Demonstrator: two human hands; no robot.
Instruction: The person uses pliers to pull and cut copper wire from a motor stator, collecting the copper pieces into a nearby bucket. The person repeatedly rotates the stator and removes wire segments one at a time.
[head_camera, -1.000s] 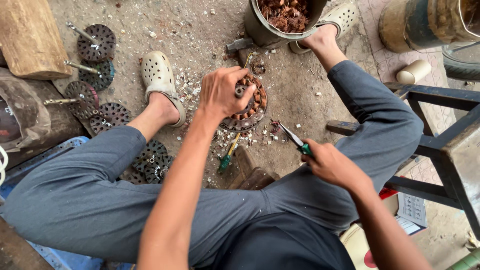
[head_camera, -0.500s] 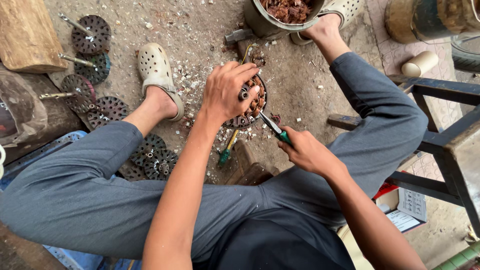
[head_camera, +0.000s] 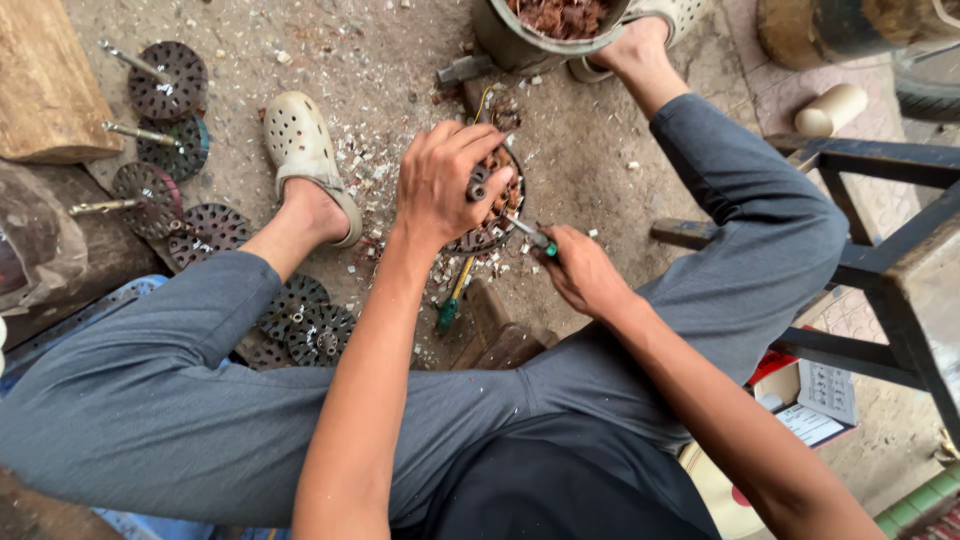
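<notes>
My left hand grips a round motor part with copper windings, holding it on the ground between my feet. My right hand holds a small green-handled screwdriver whose tip pokes into the windings at the part's right side. A second screwdriver with a yellow shaft and green handle lies on the ground just below the part, among white and copper scraps.
Several round perforated metal discs with shafts lie at the left, more under my left leg. A metal bucket of copper scrap stands at the top. A dark metal stool frame is at the right, a wood block at top left.
My right hand has moved left and up, bringing the screwdriver tip from beside the part into its windings. My left hand has stayed gripping the part.
</notes>
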